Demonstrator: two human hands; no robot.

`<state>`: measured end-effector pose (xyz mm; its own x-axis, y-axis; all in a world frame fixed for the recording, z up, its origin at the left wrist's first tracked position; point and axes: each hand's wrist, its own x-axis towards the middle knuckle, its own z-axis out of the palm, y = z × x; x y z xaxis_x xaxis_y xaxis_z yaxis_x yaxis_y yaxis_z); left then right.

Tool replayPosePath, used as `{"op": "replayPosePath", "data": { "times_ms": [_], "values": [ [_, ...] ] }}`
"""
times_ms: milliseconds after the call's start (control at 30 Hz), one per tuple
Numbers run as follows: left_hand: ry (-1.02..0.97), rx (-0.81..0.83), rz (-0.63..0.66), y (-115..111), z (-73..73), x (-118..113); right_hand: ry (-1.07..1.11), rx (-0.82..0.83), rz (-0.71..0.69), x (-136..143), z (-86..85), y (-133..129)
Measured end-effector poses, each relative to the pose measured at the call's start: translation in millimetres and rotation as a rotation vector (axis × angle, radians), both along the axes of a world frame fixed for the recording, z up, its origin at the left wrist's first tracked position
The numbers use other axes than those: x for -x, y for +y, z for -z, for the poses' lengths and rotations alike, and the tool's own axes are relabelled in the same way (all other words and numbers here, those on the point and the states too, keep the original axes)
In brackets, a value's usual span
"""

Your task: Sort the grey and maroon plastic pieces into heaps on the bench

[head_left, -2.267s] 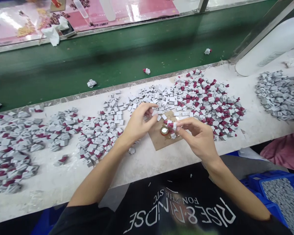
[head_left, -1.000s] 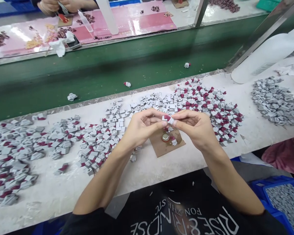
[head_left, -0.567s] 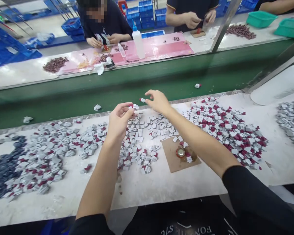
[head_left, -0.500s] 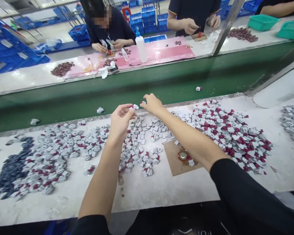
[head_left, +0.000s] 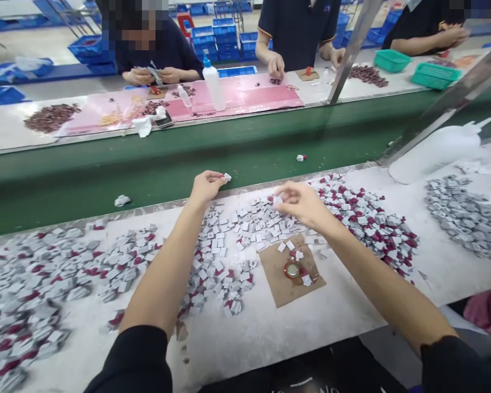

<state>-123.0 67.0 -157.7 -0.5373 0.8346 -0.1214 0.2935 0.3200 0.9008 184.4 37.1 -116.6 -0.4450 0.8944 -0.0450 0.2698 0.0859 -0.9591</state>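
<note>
At the edge of the green belt, my left hand (head_left: 204,187) pinches a small white-and-dark-red plastic piece (head_left: 227,177) between thumb and fingertips. My right hand (head_left: 305,203) is over the near table, slightly blurred. Its thumb and fingers close on another small white-and-red piece (head_left: 277,201). Below both hands lie loose grey-white pieces (head_left: 256,221). Nearer to me, a brown cardboard square (head_left: 284,292) bears a round metal cap-like disc (head_left: 292,269) with a red rim, a wet stain and a few white pieces.
Heaps of white-and-red pieces lie at left (head_left: 123,259) and right (head_left: 364,218), with grey pieces (head_left: 462,213) farther right. A green belt (head_left: 167,164) carries a few pieces. A metal post (head_left: 354,52) and white container (head_left: 437,150) stand right. Co-workers sit across.
My right hand has moved from the belt edge back over the table, to the right, away from my left hand. The left hand stays by the belt edge. The camera view has shifted right.
</note>
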Motion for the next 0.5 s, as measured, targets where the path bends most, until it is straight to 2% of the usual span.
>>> {"op": "replayPosePath", "data": {
  "times_ms": [133, 200, 267, 367, 433, 500],
  "values": [
    [0.127, 0.058, 0.020, 8, 1.3, 0, -0.020, 0.175, 0.134, -70, -1.8, -73],
    [0.246, 0.067, -0.009, 11, -1.1, -2, 0.009, 0.246, 0.199, -89, 0.9, -104],
    [0.421, 0.061, 0.026, 19, -3.4, -14, 0.049, 0.286, 0.242, -97, 5.1, -128],
    [0.614, 0.025, 0.261, 45, -3.5, -56, 0.091, 0.288, 0.287, -96, 11.5, -150],
    [0.612, -0.015, 0.445, 68, -0.6, -93, 0.099, 0.275, 0.306, -91, 13.8, -158],
    [0.591, -0.051, 0.559, 90, 3.3, -128, 0.102, 0.276, 0.308, -85, 14.0, -164]
  ]
}}
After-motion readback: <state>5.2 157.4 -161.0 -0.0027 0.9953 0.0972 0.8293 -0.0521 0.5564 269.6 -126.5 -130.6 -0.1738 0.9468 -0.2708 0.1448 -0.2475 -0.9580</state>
